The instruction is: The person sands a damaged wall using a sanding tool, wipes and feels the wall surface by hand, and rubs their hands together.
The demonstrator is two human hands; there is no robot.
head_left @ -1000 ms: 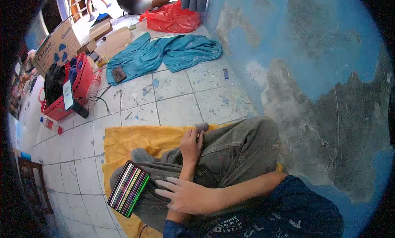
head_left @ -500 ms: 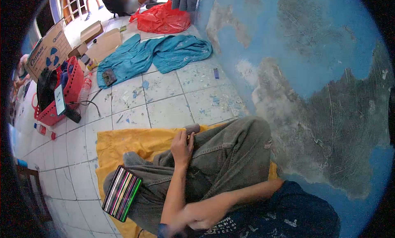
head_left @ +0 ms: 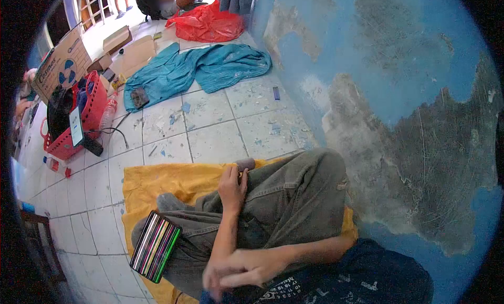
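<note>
My left hand point(head_left: 232, 190) is closed on a small grey-brown rolled piece point(head_left: 245, 165), perhaps sandpaper, near the edge of the yellow cloth point(head_left: 157, 178). My right hand point(head_left: 239, 270) lies across my left forearm close to the elbow, somewhat blurred, its thumb apart from the fingers and nothing visible in it. Below both arms are my crossed legs in grey trousers point(head_left: 310, 193). On my knee, to the left, rests a tablet or phone point(head_left: 156, 246) whose screen shows coloured stripes.
To the right stands a blue wall point(head_left: 336, 36) with peeled grey patches. Paint flakes lie on white tiles point(head_left: 215, 141). Ahead are a teal cloth point(head_left: 226, 67), a red plastic bag point(head_left: 207, 23), a red basket point(head_left: 94, 112) and a cardboard box point(head_left: 63, 65). Another person point(head_left: 157, 4) sits at the back.
My right hand has shifted slightly on the left forearm, its fingers now hanging lower at the left. My left hand and the rolled piece stay in place.
</note>
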